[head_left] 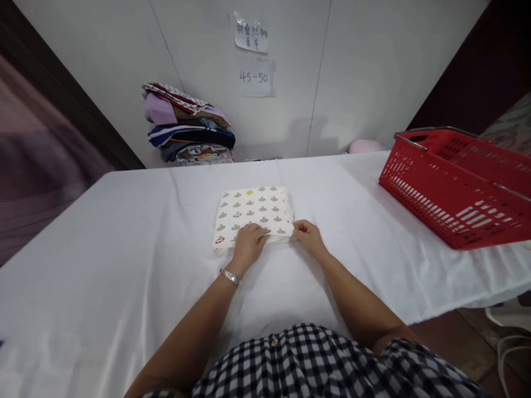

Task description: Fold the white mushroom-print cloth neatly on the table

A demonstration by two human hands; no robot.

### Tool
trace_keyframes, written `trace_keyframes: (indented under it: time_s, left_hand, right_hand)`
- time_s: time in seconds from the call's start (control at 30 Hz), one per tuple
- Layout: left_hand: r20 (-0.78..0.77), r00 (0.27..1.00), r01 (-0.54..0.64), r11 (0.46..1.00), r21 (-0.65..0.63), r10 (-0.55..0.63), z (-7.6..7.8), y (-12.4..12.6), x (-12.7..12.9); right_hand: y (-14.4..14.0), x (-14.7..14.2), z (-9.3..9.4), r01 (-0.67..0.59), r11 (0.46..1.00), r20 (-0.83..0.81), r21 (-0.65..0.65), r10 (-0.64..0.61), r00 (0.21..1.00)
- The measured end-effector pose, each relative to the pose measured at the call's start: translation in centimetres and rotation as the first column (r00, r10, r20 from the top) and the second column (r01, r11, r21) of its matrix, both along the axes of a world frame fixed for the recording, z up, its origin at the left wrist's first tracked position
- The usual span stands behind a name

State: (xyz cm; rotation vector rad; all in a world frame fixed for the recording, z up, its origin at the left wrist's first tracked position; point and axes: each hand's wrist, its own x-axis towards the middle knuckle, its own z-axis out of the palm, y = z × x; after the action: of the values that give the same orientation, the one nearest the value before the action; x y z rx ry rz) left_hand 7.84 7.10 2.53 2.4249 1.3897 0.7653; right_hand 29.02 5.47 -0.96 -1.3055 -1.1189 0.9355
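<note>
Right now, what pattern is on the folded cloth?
The folded cloth is white with rows of mostly grey shapes, some yellow or red: head view.

Passage lies along the counter (103, 249) left of the folded printed cloth (256, 209); the red plastic basket (440, 179) obstructs the right end.

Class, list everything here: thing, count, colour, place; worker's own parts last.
Wall: 1, pale grey, behind
Tablecloth: 1, white, centre
Folded patterned cloth: 1, white with grey motifs, on tablecloth
Shopping basket: 1, red, tablecloth's right
Folded fabrics: one stack, multicoloured, back left
Handwritten papers: 2, white, on wall
Unclear item: 1, pink, back right
Curtain: 1, purplish, far left
Floor: 1, brown, lower right
Checked shirt: 1, black and white, bottom
Bracelet: 1, silver, left wrist
Left hand: 1, bare, on cloth
Right hand: 1, bare, cloth's near right corner
</note>
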Motion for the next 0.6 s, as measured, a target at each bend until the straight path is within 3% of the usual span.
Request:
trace_keyframes:
  time_s: [0.2, 0.37, 0.47, 0.6]
  left_hand:
    - [-0.023, 0.999, 0.045, 0.998, 0.034, -0.045, -0.3, -0.4, -0.2]
    - [-0.054, 0.997, 0.055, 0.995, 0.081, -0.051, -0.7, -0.5, -1.0]
    - [-0.086, 0.994, 0.071, 0.990, 0.125, -0.061, -0.8, -0.3, -1.8]
    - [-0.124, 0.990, 0.084, 0.976, 0.200, -0.060, -0.9, -0.1, -3.2]
  right_hand:
    - [-0.5, 0.2, -0.2, -0.015, 1.000, 0.274, 0.026, 0.007, 0.962]
    - [-1.8, -0.2, 1.5, -0.093, 0.979, 0.623, 0.179, -0.040, 0.782]
    - [-2.2, -0.4, 2.0, -0.239, 0.939, 0.720, 0.246, -0.012, 0.694]
    - [-2.1, -0.3, 1.8, -0.366, 0.900, 0.809, 0.239, 0.024, 0.587]
